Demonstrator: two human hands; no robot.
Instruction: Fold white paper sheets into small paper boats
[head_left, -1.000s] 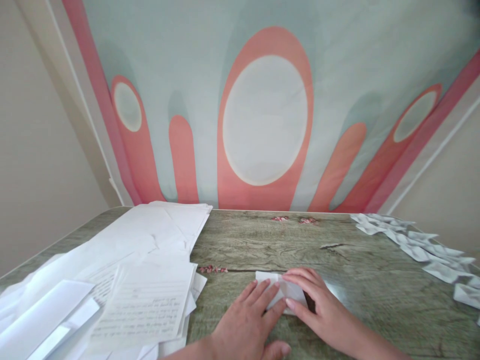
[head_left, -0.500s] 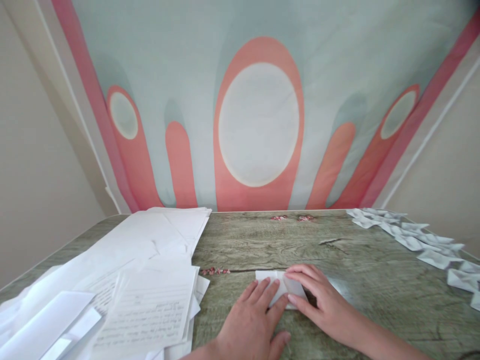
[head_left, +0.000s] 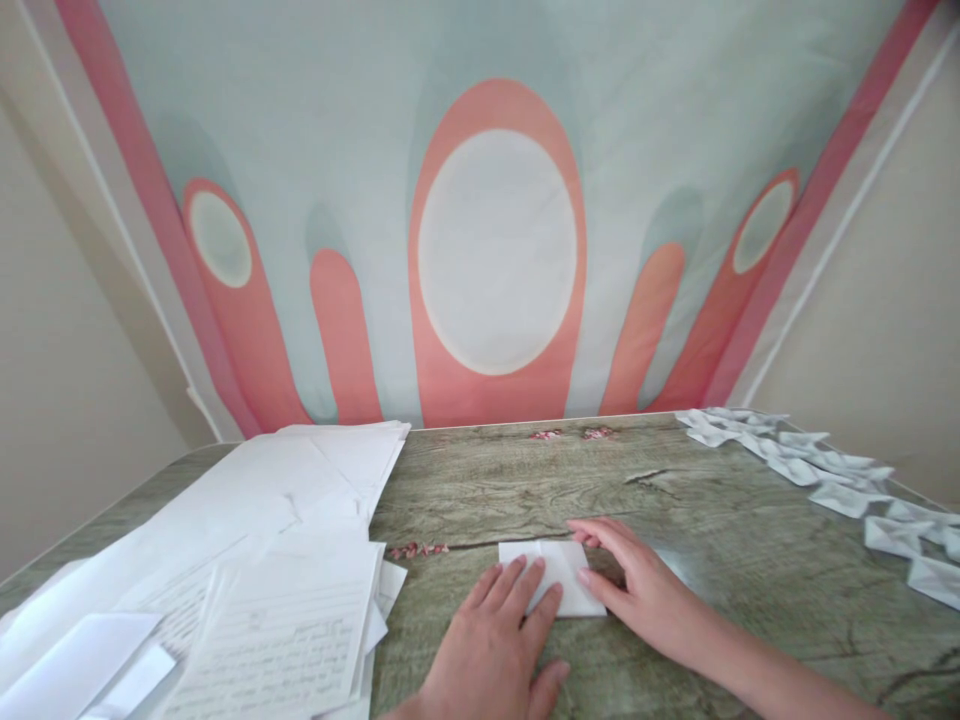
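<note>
A small folded sheet of white paper (head_left: pixel 574 585) lies flat on the wood-patterned table (head_left: pixel 480 490), near its front. My left hand (head_left: pixel 499 625) rests on the paper's left part, fingers spread and pressing down, thumb off to the lower right. At the right edge of the paper is my right hand (head_left: pixel 637 575). Its thumb tip touches the paper's right side, while the curled fingers hover near the upper right corner. A gap shows between that thumb and the fingers, with nothing held there.
Stacks of white paper (head_left: pixel 300 470), some sheets with handwriting (head_left: pixel 292 630), cover the left side. Folded white strips (head_left: pixel 97 640) lie at the front left. Several folded paper boats (head_left: pixel 795 465) line the right edge. A patterned backdrop (head_left: pixel 375 200) hangs behind the table.
My right hand's thumb and fingers have drawn back rightward, uncovering more of the folded paper. The left hand stays pressed on it. The whole view has shifted slightly.
</note>
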